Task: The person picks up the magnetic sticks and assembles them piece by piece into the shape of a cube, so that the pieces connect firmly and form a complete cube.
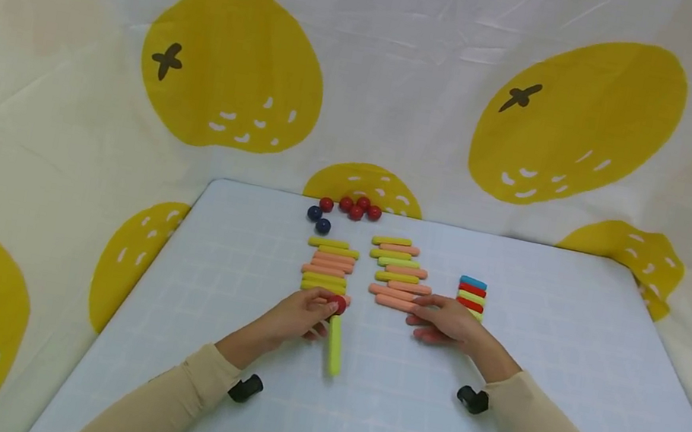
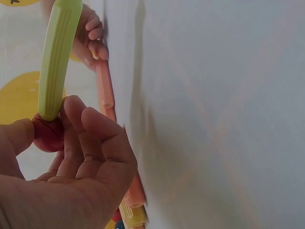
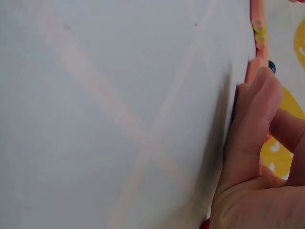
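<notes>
My left hand [image 1: 304,313] pinches a red ball [image 2: 47,136] between thumb and fingers. From the ball extends a yellow-green stick [image 1: 334,345], held over the near side of the table; it looks like a magnetic building stick. My right hand [image 1: 449,321] reaches to the right end of a salmon stick [image 1: 393,303], the nearest of a column. Its nearer fingers look mostly straight in the right wrist view, and they hide the contact with the stick. To the left stands another column of yellow and salmon sticks [image 1: 324,280], its near end partly covered by my left hand.
Several red balls [image 1: 356,212] and two dark blue balls [image 1: 322,226] lie at the back. Right of the columns is a short stack of blue, red and yellow-green sticks [image 1: 472,291], partly behind my right hand. A fruit-print cloth [image 1: 407,103] hangs behind the table [image 1: 378,430].
</notes>
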Motion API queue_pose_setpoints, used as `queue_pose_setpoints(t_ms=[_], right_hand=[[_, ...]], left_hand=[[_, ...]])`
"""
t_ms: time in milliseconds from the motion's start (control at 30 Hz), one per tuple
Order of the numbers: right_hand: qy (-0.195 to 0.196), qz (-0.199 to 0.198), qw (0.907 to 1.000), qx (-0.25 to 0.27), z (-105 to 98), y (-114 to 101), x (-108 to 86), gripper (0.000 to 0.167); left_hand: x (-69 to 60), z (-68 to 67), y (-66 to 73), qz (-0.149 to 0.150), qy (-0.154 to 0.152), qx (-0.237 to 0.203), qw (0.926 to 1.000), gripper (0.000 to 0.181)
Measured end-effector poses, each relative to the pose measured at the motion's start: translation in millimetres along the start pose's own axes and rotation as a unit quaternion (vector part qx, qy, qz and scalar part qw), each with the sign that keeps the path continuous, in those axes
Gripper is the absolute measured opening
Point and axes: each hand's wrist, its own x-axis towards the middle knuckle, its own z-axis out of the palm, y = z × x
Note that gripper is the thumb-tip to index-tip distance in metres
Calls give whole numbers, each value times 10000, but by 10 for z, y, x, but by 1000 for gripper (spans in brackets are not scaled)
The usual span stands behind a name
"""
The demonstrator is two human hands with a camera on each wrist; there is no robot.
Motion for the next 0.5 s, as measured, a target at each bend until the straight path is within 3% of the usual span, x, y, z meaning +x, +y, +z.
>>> queue_pose_setpoints(t_ms=[267, 500], right_hand=[[228, 75, 9971, 727, 64, 55, 47, 52], [212, -108, 9966, 790, 6, -17, -75, 63]], left_hand=[[6, 18, 27, -117, -29, 0, 9999, 39], [31, 28, 16, -103, -15, 6, 9999, 40]])
